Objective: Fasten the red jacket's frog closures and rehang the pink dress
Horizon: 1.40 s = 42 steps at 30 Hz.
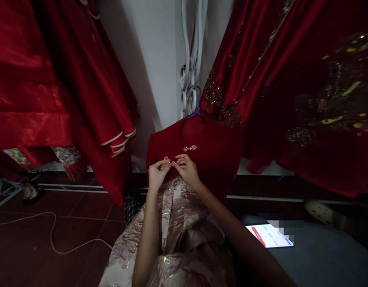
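Observation:
A dark red garment (215,147) with a rounded neckline hangs from a purple hanger (197,108) in front of me. Across its upper front sits a jewelled clasp (190,148) with flower-shaped ends. Lower and to the left is a second jewelled clasp (166,158), partly covered by fingers. My left hand (157,173) is pinched closed at this lower clasp. Close beside it, my right hand (187,170) pinches the clasp's other side, fingertips nearly meeting the left ones. The exact join between the fingertips is too small to make out. Below the hands lies pinkish brocade fabric (186,223) with gold patterning.
Red garments (91,79) hang at the left, and red gowns with gold sequins (330,99) at the right. A lit phone (270,234) rests on a grey surface (321,259). A pale cable (54,231) crosses the tiled floor. One perforated clog (318,212) stands at right.

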### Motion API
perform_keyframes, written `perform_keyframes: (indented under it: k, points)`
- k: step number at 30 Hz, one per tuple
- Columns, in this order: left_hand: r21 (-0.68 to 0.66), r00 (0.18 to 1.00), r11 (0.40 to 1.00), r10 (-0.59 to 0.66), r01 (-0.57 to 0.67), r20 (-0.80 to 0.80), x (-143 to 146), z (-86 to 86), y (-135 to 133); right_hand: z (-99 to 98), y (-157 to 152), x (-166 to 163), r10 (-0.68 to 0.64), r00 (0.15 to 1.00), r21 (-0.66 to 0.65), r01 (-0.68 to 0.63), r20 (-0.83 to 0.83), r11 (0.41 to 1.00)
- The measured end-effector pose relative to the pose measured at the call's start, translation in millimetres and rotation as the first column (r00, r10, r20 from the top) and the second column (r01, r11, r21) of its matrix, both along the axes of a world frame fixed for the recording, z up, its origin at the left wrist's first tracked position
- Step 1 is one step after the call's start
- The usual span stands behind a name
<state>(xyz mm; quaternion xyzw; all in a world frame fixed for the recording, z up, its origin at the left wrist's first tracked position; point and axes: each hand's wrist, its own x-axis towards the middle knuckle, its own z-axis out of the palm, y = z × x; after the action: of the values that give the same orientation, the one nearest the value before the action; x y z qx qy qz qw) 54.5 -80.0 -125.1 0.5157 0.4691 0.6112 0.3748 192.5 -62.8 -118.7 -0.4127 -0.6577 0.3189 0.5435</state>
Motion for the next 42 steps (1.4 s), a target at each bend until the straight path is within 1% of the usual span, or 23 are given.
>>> perform_keyframes:
  k: [3, 6, 12, 16, 18, 20, 22, 24, 25, 26, 27, 28, 29, 30, 31, 34, 36, 39, 42]
  points:
    - [0.006, 0.994, 0.998, 0.069, -0.068, -0.086, 0.8, -1.5, -0.3, -1.6, 0.0, -3.8, -0.042, 0.999, 0.037, 0.041, 0.012, 0.998]
    - [0.021, 0.982, 0.994, 0.11, -0.108, -0.157, 0.3, 1.6, -3.2, -2.8, -1.0, -5.7, -0.063, 0.997, 0.066, 0.061, 0.038, 0.996]
    - [0.078, 0.947, 0.988, 0.147, -0.13, -0.284, -0.6, 10.4, -11.1, -1.4, -4.9, -3.0, -0.062, 0.995, 0.134, 0.052, 0.074, 0.99]
    - [0.079, 0.948, 0.992, 0.12, -0.101, -0.296, -0.4, 9.1, -10.6, 3.1, -3.8, -4.5, -0.09, 0.989, 0.155, 0.071, 0.117, 0.985]
    - [0.091, 0.957, 0.993, 0.092, -0.07, -0.274, -3.1, 6.7, -8.1, 7.9, -3.3, -2.4, -0.054, 0.989, 0.129, 0.036, 0.138, 0.991]
    - [0.111, 0.97, 0.993, 0.064, -0.039, -0.234, -9.7, 4.1, -5.3, 14.2, -4.9, 5.7, 0.018, 0.986, 0.085, -0.032, 0.168, 0.996]
    - [0.105, 0.973, 0.993, 0.07, -0.047, -0.219, -20.0, 2.4, -4.2, 20.2, -9.4, 20.9, 0.092, 0.975, 0.02, -0.098, 0.205, 0.995]
    - [0.056, 0.964, 0.997, 0.073, -0.061, -0.257, -31.7, 1.9, -6.1, 23.8, -15.7, 41.6, 0.156, 0.959, -0.069, -0.144, 0.238, 0.987]
    - [0.014, 0.957, 0.999, 0.037, -0.034, -0.286, -36.9, 2.0, -8.2, 24.3, -18.9, 52.7, 0.193, 0.948, -0.122, -0.166, 0.252, 0.978]
    - [-0.042, 0.95, 0.999, -0.041, 0.029, -0.309, -41.1, 2.3, -10.8, 23.9, -21.7, 63.3, 0.229, 0.935, -0.173, -0.187, 0.272, 0.967]
    - [-0.111, 0.936, 0.987, -0.15, 0.12, -0.318, -43.9, 2.5, -13.9, 22.6, -23.9, 72.9, 0.255, 0.923, -0.219, -0.195, 0.289, 0.956]
    - [-0.191, 0.911, 0.957, -0.271, 0.22, -0.311, -45.2, 2.5, -16.9, 20.6, -25.2, 80.9, 0.282, 0.904, -0.262, -0.201, 0.321, 0.944]
    - [-0.273, 0.878, 0.912, -0.38, 0.305, -0.291, -45.0, 2.2, -19.8, 18.1, -25.7, 86.9, 0.301, 0.884, -0.293, -0.2, 0.358, 0.935]
    - [-0.352, 0.845, 0.863, -0.463, 0.362, -0.267, -43.5, 1.6, -22.3, 15.1, -25.4, 90.7, 0.312, 0.861, -0.313, -0.191, 0.401, 0.93]
    - [-0.424, 0.82, 0.818, -0.517, 0.388, -0.247, -40.9, 0.6, -24.3, 11.9, -24.4, 92.6, 0.312, 0.838, -0.321, -0.175, 0.449, 0.931]
    - [-0.588, 0.774, 0.72, -0.588, 0.369, -0.234, -31.3, -2.7, -27.6, 0.6, -19.9, 89.9, 0.224, 0.782, -0.271, -0.074, 0.581, 0.96]
    - [-0.64, 0.744, 0.688, -0.615, 0.343, -0.262, -26.0, -4.0, -28.6, -7.4, -17.5, 85.7, 0.179, 0.747, -0.242, -0.025, 0.641, 0.97]
    - [-0.644, 0.695, 0.704, -0.623, 0.298, -0.36, -21.7, -2.9, -30.2, -17.1, -16.1, 81.6, 0.206, 0.717, -0.254, -0.042, 0.666, 0.966]
    - [-0.652, 0.634, 0.705, -0.645, 0.28, -0.426, -18.3, 1.8, -32.1, -21.8, -15.3, 80.9, 0.225, 0.724, -0.258, -0.067, 0.652, 0.964]
